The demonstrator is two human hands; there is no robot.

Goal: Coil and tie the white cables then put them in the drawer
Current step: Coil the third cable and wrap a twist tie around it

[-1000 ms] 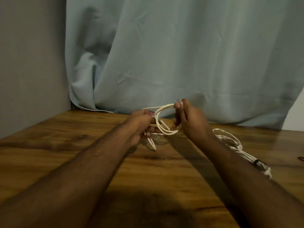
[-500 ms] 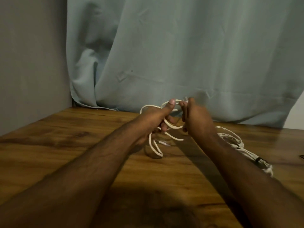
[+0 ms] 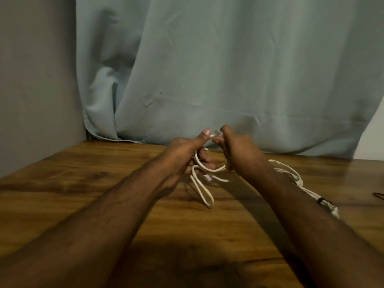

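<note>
A white cable (image 3: 202, 185) is held up in the air over the middle of the wooden table (image 3: 87, 183), between the two hands. Its upper strands curve in a loop from one hand across to the other, and a long narrow loop hangs down below them, its lower end close to the tabletop (whether it touches the wood cannot be told). A small connector shows among the hanging strands.

The left hand (image 3: 186, 155) grasps the coiled strands, fingers curled round them and thumb stretched up and to the right. The right hand (image 3: 239, 150) pinches the cable's end at its fingertips, just beside the left thumb, with its other fingers folded over the loop below.

To the right, partly hidden behind the right forearm, a second white cable (image 3: 299, 179) lies in a bundle on the table, well apart from the hands; a dark band (image 3: 321, 201) sits round it near its nearer end.

At the far right edge a thin dark cord (image 3: 379, 196) lies on the wood. A pale blue curtain (image 3: 228, 69) hangs along the far side of the table, and a grey wall (image 3: 37, 80) closes off the left.
</note>
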